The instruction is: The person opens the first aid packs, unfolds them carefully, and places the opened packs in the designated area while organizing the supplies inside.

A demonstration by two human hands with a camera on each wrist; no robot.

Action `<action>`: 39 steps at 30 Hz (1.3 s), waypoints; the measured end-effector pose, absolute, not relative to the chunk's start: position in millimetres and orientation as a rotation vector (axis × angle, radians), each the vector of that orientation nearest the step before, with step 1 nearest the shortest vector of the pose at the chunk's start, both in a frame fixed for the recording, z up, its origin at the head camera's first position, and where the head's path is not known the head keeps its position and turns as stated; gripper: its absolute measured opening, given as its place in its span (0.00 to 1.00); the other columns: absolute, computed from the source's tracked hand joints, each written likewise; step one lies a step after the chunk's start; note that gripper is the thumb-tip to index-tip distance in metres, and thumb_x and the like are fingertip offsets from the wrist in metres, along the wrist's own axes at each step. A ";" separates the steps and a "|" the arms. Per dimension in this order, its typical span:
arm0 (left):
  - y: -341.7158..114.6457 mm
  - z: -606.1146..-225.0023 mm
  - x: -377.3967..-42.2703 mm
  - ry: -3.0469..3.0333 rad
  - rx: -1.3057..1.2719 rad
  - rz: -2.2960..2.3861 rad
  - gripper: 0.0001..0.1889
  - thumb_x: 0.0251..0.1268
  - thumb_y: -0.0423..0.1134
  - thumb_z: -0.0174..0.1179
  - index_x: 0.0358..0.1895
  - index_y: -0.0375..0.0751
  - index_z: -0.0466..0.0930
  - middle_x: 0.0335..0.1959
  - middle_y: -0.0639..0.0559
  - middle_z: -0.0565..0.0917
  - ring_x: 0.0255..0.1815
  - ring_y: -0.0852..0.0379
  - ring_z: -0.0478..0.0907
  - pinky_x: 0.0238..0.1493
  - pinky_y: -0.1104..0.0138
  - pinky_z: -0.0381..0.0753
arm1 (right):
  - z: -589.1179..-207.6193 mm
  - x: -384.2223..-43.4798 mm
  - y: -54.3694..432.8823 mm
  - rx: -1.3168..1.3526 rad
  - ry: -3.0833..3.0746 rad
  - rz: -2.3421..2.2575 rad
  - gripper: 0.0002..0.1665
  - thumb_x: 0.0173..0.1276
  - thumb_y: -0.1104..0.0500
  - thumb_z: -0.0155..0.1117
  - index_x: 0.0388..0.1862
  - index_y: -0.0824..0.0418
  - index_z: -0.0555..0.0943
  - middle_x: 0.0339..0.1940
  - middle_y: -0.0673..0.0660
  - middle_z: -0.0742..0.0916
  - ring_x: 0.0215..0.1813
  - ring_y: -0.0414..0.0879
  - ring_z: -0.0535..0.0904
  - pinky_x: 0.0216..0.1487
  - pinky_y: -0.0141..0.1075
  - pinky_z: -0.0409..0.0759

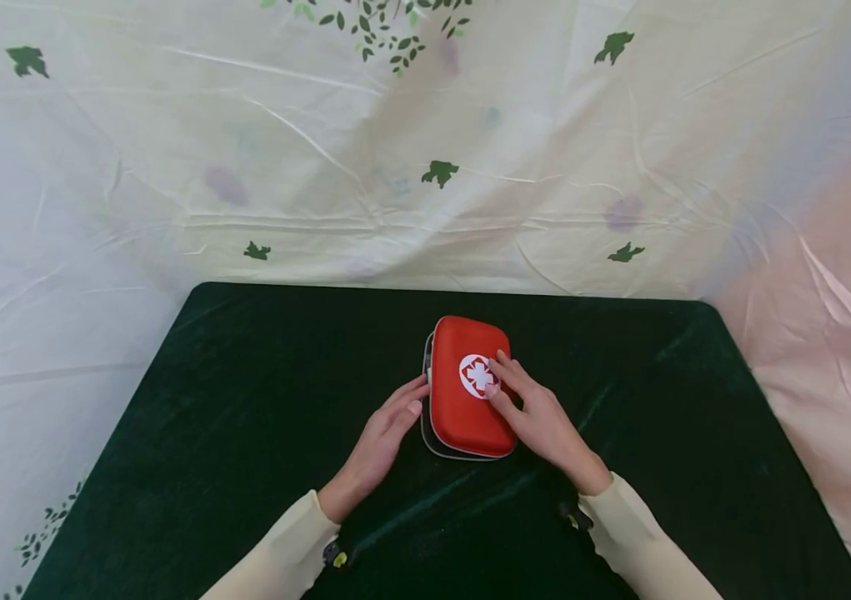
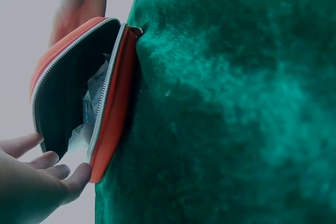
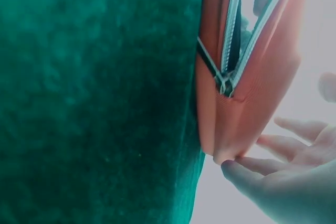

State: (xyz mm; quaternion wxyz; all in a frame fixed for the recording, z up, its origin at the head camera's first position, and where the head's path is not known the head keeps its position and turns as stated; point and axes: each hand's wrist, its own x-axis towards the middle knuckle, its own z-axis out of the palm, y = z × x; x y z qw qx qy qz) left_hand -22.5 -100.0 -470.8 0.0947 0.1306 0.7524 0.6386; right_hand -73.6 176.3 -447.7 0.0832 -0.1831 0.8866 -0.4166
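A red zippered first-aid case (image 1: 466, 425) with a white cross emblem (image 1: 478, 377) lies on the table, its lid slightly raised along the left side. My left hand (image 1: 376, 442) is at that gap, fingertips at the edge and fingers fairly straight. Inside, the left wrist view shows clear plastic packaging (image 2: 93, 98) between the two zipper edges. My right hand (image 1: 545, 421) rests on the lid's right side with extended fingers. A zipper pull (image 3: 209, 61) hangs at one end of the opening in the right wrist view.
Dark green velvety cloth (image 1: 260, 375) covers the table. Pale fabric (image 1: 320, 167) with green leaf prints hangs behind it and along both sides. Dark wrist devices (image 1: 335, 554) sit by the cream sleeves (image 1: 278, 550).
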 end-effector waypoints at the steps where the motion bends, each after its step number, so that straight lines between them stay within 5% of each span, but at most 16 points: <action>1: -100.0 -471.5 -23.4 2.246 0.405 1.882 0.27 0.85 0.55 0.39 0.78 0.50 0.69 0.82 0.49 0.61 0.81 0.42 0.57 0.74 0.37 0.61 | -447.1 -72.0 176.5 -0.545 2.645 -1.245 0.37 0.81 0.41 0.55 0.82 0.54 0.66 0.84 0.55 0.63 0.84 0.62 0.54 0.74 0.64 0.63; 23: -71.8 -437.2 -26.5 2.124 0.501 1.990 0.28 0.85 0.47 0.33 0.80 0.42 0.64 0.83 0.46 0.58 0.83 0.44 0.52 0.79 0.37 0.47 | -427.0 -41.9 176.6 -0.614 2.632 -1.262 0.43 0.76 0.40 0.62 0.84 0.49 0.62 0.85 0.51 0.61 0.83 0.60 0.56 0.71 0.63 0.68; 31: -60.2 -427.6 -30.5 2.106 0.548 1.967 0.29 0.85 0.52 0.33 0.81 0.48 0.62 0.84 0.51 0.57 0.84 0.47 0.50 0.79 0.38 0.45 | -423.0 -42.3 176.8 -0.527 2.652 -1.266 0.52 0.71 0.35 0.66 0.86 0.47 0.55 0.84 0.56 0.63 0.72 0.62 0.71 0.62 0.56 0.79; 39: -48.0 -418.8 -38.7 2.107 0.595 1.906 0.31 0.84 0.56 0.34 0.82 0.49 0.61 0.84 0.52 0.55 0.84 0.52 0.49 0.80 0.42 0.47 | -419.7 -41.9 184.4 -0.455 2.622 -1.386 0.50 0.70 0.39 0.68 0.86 0.43 0.56 0.80 0.58 0.68 0.66 0.58 0.75 0.61 0.57 0.80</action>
